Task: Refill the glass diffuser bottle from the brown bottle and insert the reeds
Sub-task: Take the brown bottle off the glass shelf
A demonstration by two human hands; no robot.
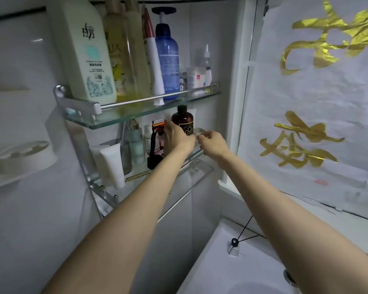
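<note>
The brown bottle (182,120) with a black cap stands on the lower glass shelf (194,154). My left hand (177,139) is wrapped around its lower half, hiding part of the label. My right hand (212,143) is just right of the bottle, fingers curled and pinched towards something small and clear (200,130); I cannot tell whether it holds it. The small glass diffuser bottle (234,249) with a black collar stands on the white sink ledge below. Thin black reeds (245,228) lean out of it to the upper right.
An orange-and-black razor (155,141), white tubes and small bottles crowd the lower shelf left of my hand. The upper glass shelf (140,110) carries tall shampoo bottles right above. The white basin (232,279) is below, and a paper sheet with gold characters (319,102) hangs on the right.
</note>
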